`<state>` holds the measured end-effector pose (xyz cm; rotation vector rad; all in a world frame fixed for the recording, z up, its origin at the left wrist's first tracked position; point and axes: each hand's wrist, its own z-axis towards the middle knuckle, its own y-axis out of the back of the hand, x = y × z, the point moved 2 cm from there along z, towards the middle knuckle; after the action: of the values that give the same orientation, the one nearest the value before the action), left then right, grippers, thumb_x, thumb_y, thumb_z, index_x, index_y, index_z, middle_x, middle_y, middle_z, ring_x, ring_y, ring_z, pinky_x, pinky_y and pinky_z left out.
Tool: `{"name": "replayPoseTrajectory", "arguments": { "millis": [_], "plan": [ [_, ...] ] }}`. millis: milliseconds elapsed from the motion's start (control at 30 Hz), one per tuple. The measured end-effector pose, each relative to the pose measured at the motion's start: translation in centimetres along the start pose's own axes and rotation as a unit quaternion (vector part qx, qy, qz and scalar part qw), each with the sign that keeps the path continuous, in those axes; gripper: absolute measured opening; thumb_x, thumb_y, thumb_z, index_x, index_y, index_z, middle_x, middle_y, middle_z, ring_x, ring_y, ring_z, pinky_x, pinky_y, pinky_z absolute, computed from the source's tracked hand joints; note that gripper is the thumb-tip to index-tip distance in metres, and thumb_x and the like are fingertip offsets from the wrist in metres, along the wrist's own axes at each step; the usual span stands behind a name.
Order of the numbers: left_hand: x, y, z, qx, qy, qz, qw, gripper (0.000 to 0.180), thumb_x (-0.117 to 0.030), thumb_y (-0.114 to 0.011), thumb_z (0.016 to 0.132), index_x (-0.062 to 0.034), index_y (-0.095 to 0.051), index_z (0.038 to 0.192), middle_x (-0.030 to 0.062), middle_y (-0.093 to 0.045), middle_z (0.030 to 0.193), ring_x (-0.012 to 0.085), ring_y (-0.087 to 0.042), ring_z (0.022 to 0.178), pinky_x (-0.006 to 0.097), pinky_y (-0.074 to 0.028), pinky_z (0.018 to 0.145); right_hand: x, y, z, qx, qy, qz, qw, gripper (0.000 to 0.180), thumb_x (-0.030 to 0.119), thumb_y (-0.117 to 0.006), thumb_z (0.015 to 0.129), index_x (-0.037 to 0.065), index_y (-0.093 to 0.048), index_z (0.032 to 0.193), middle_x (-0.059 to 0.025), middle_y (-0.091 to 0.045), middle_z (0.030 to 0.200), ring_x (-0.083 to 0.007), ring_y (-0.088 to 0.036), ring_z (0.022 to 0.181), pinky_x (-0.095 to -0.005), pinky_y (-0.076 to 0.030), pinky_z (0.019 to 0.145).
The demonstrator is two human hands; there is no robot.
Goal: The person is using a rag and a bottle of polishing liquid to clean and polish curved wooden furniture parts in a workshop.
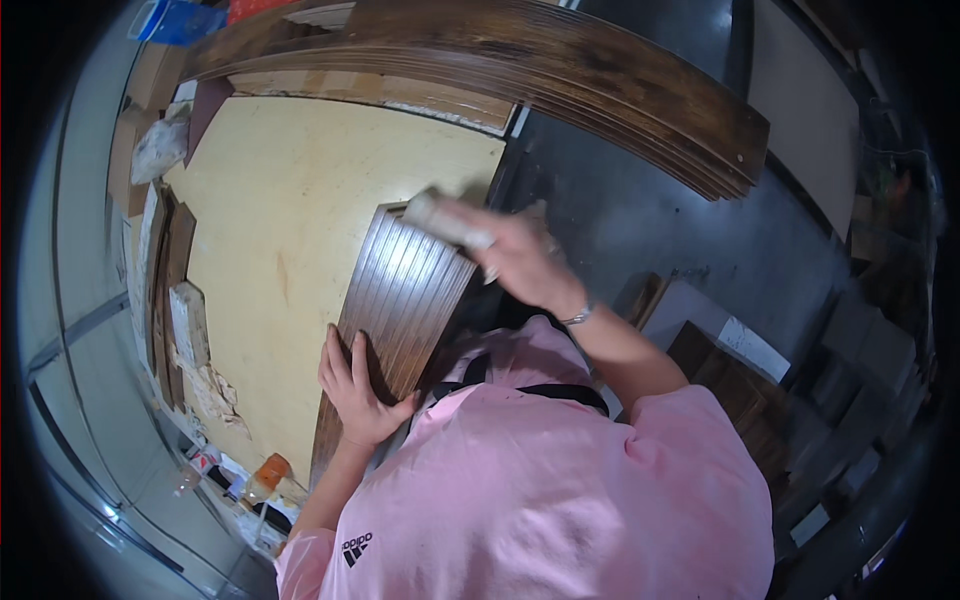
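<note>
Motion blurs the right hand [525,255] and the pale pad [440,220] it grips, its material unclear. The pink shirt [560,490] and left forearm [335,482] hide the near end of the stacked brown planks [405,290]. The upper edge cuts off 1 blue container [185,22] and 1 red object [252,8]. Items [228,487] at lower left are too small to name.

Pink shirt [560,490] (short-sleeved), black strap [562,393], silvery wristband [578,315]
</note>
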<state>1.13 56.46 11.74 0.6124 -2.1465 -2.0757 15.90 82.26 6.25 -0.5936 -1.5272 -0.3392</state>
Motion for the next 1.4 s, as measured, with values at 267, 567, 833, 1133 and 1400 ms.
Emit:
{"name": "replayPoseTrajectory", "arguments": {
  "millis": [267, 567, 833, 1133, 1400],
  "plan": [
    [0.2, -0.1, -0.5, 0.018, 0.004, 0.015, 1.000, 0.106, -0.073, -0.059, 0.074, -0.0017, -0.034, 0.148, 0.0356, -0.026, 0.150, 0.0515, -0.033, 0.132, 0.058, -0.027, 0.106, -1.6, 3.0, 0.3, 0.001, -0.167, 0.197, 0.966, 0.046, -0.001, -0.041, 0.092, -0.001, -0.053, 0.137, -0.0134, -0.062, 0.131, -0.0164, -0.063, 0.105, -0.0259, -0.048, 0.092],
    [0.3, -0.4, -0.3, -0.002, 0.016, 0.011, 1.000, 0.101, -0.076, -0.055, 0.074, -0.0037, -0.040, 0.144, 0.0364, -0.030, 0.145, 0.0515, -0.037, 0.127, 0.059, -0.030, 0.101, -2.5, 0.5, 4.9, 0.114, -0.001, -0.034, 0.993, 0.052, -0.005, -0.045, 0.089, 0.008, -0.053, 0.139, -0.0129, -0.057, 0.138, -0.0197, -0.054, 0.127, -0.0295, -0.040, 0.108],
    [0.5, -0.1, -0.3, -0.002, 0.017, -0.009, 1.000, 0.099, -0.075, -0.058, 0.073, -0.0035, -0.044, 0.140, 0.0355, -0.032, 0.145, 0.0508, -0.038, 0.127, 0.059, -0.031, 0.101, -0.1, -0.7, 5.9, 0.151, -0.005, -0.028, 0.988, 0.051, -0.007, -0.044, 0.089, 0.002, -0.050, 0.139, -0.0111, -0.049, 0.146, -0.0226, -0.047, 0.135, -0.0318, -0.034, 0.114],
    [0.2, -0.4, -0.2, -0.014, 0.014, -0.007, 1.000, 0.098, -0.072, -0.060, 0.072, -0.0023, -0.045, 0.139, 0.0356, -0.033, 0.144, 0.0505, -0.039, 0.126, 0.058, -0.031, 0.101, 0.2, 0.1, 1.9, 0.067, -0.013, -0.011, 0.998, 0.054, -0.008, -0.044, 0.086, 0.001, -0.049, 0.139, -0.0161, -0.061, 0.132, -0.0258, -0.059, 0.122, -0.0336, -0.043, 0.105],
    [0.2, -0.1, -0.3, -0.005, 0.027, -0.003, 1.000, 0.098, -0.073, -0.059, 0.072, -0.0043, -0.044, 0.140, 0.0348, -0.032, 0.146, 0.0503, -0.038, 0.127, 0.059, -0.031, 0.101, -2.7, 2.2, -4.0, -0.108, -0.215, 0.117, 0.964, 0.030, 0.007, -0.066, 0.084, 0.000, -0.066, 0.113, -0.0092, -0.067, 0.096, -0.0159, -0.062, 0.079, -0.0268, -0.049, 0.074]
  ]
}}
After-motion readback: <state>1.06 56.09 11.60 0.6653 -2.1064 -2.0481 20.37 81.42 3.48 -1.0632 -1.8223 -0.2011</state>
